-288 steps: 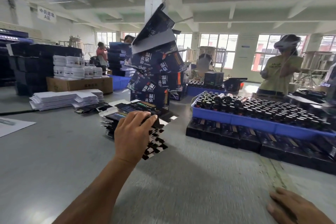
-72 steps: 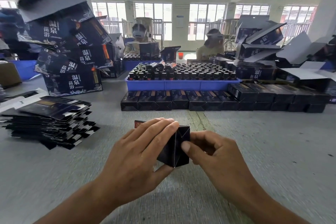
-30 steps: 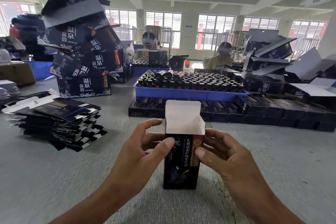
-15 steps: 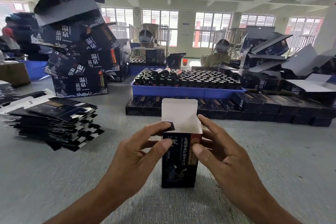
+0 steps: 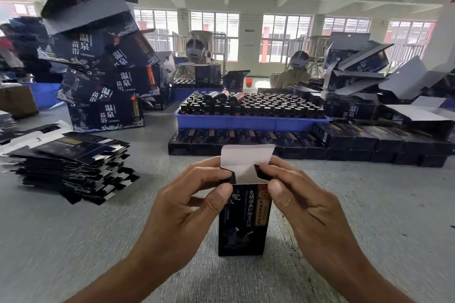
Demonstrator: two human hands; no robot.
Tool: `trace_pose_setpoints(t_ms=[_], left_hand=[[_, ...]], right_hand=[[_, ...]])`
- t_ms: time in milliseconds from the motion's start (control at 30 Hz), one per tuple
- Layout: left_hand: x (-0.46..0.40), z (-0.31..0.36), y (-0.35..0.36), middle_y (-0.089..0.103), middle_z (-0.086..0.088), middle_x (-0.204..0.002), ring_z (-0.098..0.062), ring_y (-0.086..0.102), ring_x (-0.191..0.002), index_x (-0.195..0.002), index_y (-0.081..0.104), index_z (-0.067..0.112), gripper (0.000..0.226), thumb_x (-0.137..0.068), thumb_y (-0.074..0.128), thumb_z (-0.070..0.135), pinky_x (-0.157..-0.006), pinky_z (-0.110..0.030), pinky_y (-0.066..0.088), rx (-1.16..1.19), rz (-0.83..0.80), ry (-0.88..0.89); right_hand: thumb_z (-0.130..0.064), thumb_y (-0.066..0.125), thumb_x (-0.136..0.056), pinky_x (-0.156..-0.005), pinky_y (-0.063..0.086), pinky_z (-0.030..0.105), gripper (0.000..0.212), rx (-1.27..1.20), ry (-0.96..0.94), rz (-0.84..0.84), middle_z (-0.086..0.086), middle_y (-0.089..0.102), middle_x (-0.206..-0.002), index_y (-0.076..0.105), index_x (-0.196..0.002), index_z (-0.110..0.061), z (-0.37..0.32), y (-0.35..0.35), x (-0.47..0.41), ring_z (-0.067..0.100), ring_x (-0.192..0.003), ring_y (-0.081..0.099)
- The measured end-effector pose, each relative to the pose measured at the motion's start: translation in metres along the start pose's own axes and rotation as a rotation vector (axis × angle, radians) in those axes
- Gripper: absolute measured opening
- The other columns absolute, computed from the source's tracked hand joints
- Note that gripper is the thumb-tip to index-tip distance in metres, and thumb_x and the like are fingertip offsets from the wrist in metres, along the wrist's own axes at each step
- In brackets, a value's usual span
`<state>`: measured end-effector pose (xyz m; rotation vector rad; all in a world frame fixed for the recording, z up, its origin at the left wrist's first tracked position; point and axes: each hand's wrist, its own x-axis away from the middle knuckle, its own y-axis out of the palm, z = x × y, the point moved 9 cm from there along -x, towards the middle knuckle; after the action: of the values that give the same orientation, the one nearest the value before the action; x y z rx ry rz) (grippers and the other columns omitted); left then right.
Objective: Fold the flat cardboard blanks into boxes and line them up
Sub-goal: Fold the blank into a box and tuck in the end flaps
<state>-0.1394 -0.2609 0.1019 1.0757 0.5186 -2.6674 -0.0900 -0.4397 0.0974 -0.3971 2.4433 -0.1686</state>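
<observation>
A small black box (image 5: 242, 224) stands upright on the grey table (image 5: 73, 241) in front of me, its white top flap raised. My left hand (image 5: 187, 206) pinches the box's upper left corner, thumb on the front and fingers on the left side flap. My right hand (image 5: 302, 206) pinches the upper right corner the same way, fingers on the right side flap. A pile of flat black blanks (image 5: 71, 165) lies to the left. A row of finished black boxes (image 5: 307, 145) runs across the table beyond the box.
A blue tray (image 5: 251, 122) full of dark bottles sits behind the row. Big dark cartons (image 5: 103, 71) tower at the left and more lie open at the right (image 5: 357, 81). Two people sit at the far side.
Since a second ago the box has stayed upright. My fingers have moved up onto the two small side flaps and tipped them inward under the raised white flap.
</observation>
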Motion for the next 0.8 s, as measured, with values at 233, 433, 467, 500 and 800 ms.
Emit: trace_pose_setpoints(t_ms=[233, 433, 467, 500, 800], left_hand=[[0.0, 0.001, -0.001, 0.065, 0.019, -0.124, -0.008, 0.067, -0.111, -0.107, 0.068, 0.031, 0.015, -0.092, 0.066, 0.031, -0.077, -0.018, 0.056, 0.012, 0.008, -0.026], [0.0, 0.001, -0.001, 0.065, 0.017, -0.124, -0.009, 0.067, -0.112, -0.108, 0.069, 0.029, 0.016, -0.093, 0.066, 0.036, -0.077, -0.019, 0.057, 0.003, 0.012, -0.033], [0.0, 0.001, -0.001, 0.066, 0.017, -0.124, -0.008, 0.067, -0.112, -0.108, 0.07, 0.028, 0.014, -0.095, 0.067, 0.033, -0.077, -0.019, 0.057, -0.001, 0.014, -0.035], [0.0, 0.0, -0.001, 0.066, 0.018, -0.123, -0.006, 0.067, -0.112, -0.108, 0.07, 0.027, 0.013, -0.096, 0.065, 0.03, -0.077, -0.018, 0.057, -0.008, 0.017, -0.035], [-0.001, 0.005, 0.001, 0.064, 0.019, -0.129, -0.005, 0.066, -0.113, -0.111, 0.069, 0.021, 0.025, -0.096, 0.06, 0.038, -0.079, -0.017, 0.056, 0.007, 0.001, -0.038]], right_hand=[[-0.04, 0.062, -0.084, -0.081, 0.05, 0.006, 0.019, -0.063, 0.025, 0.05, -0.024, 0.072, -0.113, 0.071, -0.1, -0.046, -0.001, -0.003, 0.0, -0.003, -0.105, 0.067], [-0.038, 0.064, -0.084, -0.084, 0.05, 0.007, 0.026, -0.111, 0.036, 0.059, -0.024, 0.069, -0.122, 0.063, -0.109, -0.048, 0.001, -0.004, 0.0, -0.002, -0.112, 0.065], [-0.039, 0.064, -0.084, -0.083, 0.05, 0.006, 0.031, -0.115, 0.041, 0.064, -0.026, 0.068, -0.122, 0.062, -0.112, -0.05, 0.001, -0.005, 0.0, -0.003, -0.113, 0.064], [-0.04, 0.064, -0.084, -0.083, 0.05, 0.006, 0.034, -0.114, 0.039, 0.065, -0.027, 0.067, -0.123, 0.061, -0.115, -0.052, -0.001, -0.006, 0.0, -0.005, -0.114, 0.063], [-0.047, 0.062, -0.086, -0.08, 0.051, 0.007, 0.027, -0.066, -0.006, 0.094, -0.022, 0.073, -0.111, 0.072, -0.11, -0.04, -0.015, -0.007, 0.001, -0.002, -0.106, 0.068]])
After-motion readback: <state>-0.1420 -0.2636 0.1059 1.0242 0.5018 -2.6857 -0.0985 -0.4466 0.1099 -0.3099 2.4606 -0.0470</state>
